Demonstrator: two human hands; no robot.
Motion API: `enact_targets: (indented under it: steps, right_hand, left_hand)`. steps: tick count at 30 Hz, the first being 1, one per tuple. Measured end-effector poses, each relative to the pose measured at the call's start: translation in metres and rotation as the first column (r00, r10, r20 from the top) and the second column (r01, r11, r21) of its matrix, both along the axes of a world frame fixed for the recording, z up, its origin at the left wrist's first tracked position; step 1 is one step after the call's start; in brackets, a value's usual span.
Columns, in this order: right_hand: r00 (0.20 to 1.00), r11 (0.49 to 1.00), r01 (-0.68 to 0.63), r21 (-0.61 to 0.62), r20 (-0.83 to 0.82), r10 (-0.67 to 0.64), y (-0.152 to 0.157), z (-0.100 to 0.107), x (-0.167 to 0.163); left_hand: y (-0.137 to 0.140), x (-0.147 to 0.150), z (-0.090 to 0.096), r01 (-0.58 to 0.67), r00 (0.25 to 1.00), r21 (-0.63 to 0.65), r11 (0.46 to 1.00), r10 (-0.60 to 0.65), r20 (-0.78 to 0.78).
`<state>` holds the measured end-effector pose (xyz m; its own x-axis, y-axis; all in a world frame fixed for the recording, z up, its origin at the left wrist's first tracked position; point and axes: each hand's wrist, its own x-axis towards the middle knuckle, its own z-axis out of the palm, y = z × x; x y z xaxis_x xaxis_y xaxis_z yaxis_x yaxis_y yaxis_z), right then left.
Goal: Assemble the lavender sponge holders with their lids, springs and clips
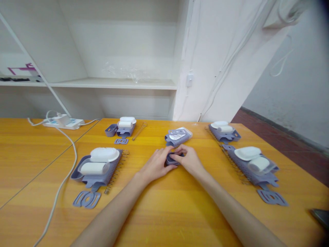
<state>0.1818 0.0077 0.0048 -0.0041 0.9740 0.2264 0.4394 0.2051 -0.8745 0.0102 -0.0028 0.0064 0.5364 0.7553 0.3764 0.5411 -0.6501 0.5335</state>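
Observation:
At the middle of the table, a small grey-purple plastic box (169, 160) sits between my hands. My left hand (156, 164) is closed round its left side, fingers at the far edge and thumb along the near side. From the right, my right hand (189, 160) pinches at the box, with fingertips over its opening and rim; whether something small is between them is hidden. Just beyond lies a grey-purple perforated basket (171, 139) with a white piece and a flat slotted piece on top, beside clear plastic.
Similar baskets with white rolls and white oval pieces lie at front left (109, 176), back left (125, 132), right (248, 169) and back right (220, 136). Slotted plates (86, 199) and metal spiral pieces (115, 173) lie alongside. A power strip (64, 121) trails a white cable (74, 154) at left.

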Motion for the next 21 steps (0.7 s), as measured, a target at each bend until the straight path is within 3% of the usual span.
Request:
enact_targets:
  steps: [4,10,21]
  right_hand:
    - [0.998,0.996,-0.052,0.069,-0.040,0.055,-0.007,0.004,-0.002]
    - [0.998,0.971,-0.012,0.240,0.058,-0.002,-0.013,0.002,-0.003]
    - [0.995,0.964,0.026,0.266,-0.095,-0.001,-0.010,0.000,-0.003]
  left_hand:
    - [0.001,0.000,0.001,-0.017,0.999,-0.007,1.000,0.017,0.033]
    - [0.002,-0.002,0.003,-0.016,0.994,-0.049,0.999,0.021,0.105]
    - [0.004,-0.003,0.001,-0.028,0.984,-0.131,0.991,0.051,0.173]
